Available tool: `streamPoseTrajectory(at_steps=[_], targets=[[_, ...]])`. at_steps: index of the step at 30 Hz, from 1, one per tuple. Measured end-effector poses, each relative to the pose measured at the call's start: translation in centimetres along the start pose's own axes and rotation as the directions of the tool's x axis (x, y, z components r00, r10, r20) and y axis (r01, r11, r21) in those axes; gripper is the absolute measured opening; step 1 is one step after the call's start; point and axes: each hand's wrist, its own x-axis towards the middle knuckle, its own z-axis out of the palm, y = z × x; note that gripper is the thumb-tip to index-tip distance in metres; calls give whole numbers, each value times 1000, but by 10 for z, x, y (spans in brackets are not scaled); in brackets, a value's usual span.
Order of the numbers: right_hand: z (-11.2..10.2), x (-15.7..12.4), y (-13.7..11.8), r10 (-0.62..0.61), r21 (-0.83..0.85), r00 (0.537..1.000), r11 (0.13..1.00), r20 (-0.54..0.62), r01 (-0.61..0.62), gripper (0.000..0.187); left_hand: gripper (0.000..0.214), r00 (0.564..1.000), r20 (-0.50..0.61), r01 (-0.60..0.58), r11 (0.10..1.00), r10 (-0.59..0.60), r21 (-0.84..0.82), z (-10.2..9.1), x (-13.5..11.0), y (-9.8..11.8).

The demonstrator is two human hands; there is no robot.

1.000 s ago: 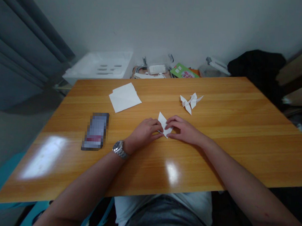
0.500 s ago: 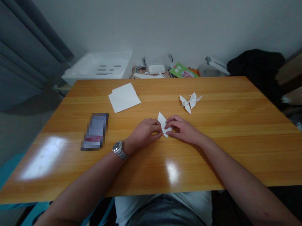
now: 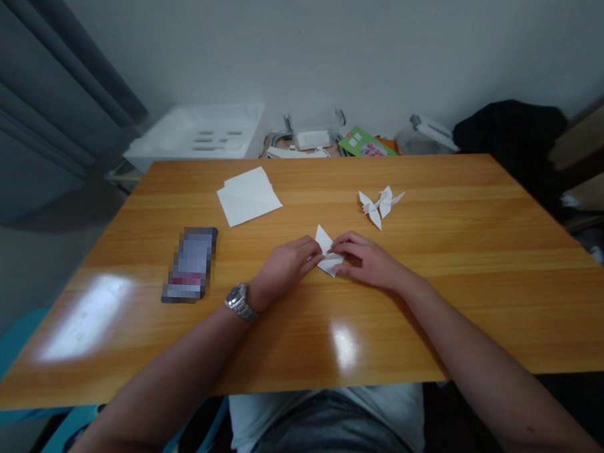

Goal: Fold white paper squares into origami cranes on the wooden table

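Observation:
A small piece of folded white paper (image 3: 323,237) lies on the wooden table between my hands, its pointed top tilted away from me. My left hand (image 3: 289,258), with a metal watch on the wrist, pinches the paper's left side near the middle. From the other side, my right hand (image 3: 369,260) grips the right edge with thumb and fingers, which are closed on it. The fingertips hide part of the folds. Beyond my right hand rest white origami cranes (image 3: 384,202), their wings spread.
White paper sheets (image 3: 249,196) lie at the back left of the table (image 3: 457,226). A phone (image 3: 190,265) with a blurred screen is left of my left arm. Behind the table stand a white plastic tray (image 3: 176,131) and a green booklet (image 3: 358,142).
My left fingertips have shifted slightly up along the paper, toward its middle. A fold across the paper's lower part now shows more. The right hand stays nearly in place.

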Motion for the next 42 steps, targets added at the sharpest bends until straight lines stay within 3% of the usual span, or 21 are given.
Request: streamPoseTrajectory(at_steps=[7, 16, 23, 36, 42], targets=[[6, 2, 8, -54, -213, 998, 976, -45, 43, 23, 24, 1000, -5, -16, 1000, 16, -1, 0, 0, -1], [9, 4, 11, -77, -227, 994, 972, -80, 57, 22, 20, 999, -39, 21, 987, -15, 157, 2, 2, 0], [10, 5, 9, -59, -184, 994, 982, -97, 40, 22, 22, 999, -40, 17, 986, -10, 167, 6, 5, 0], [18, 5, 6, 25, -281, 990, 958, -142, -65, 9, 17, 995, -64, 87, 990, -80, 109, 10, 12, 1], [17, 14, 0, 141, -311, 981, 934, -132, -176, 13, 23, 993, -17, 115, 986, -114, 118, 4, 15, 2]])
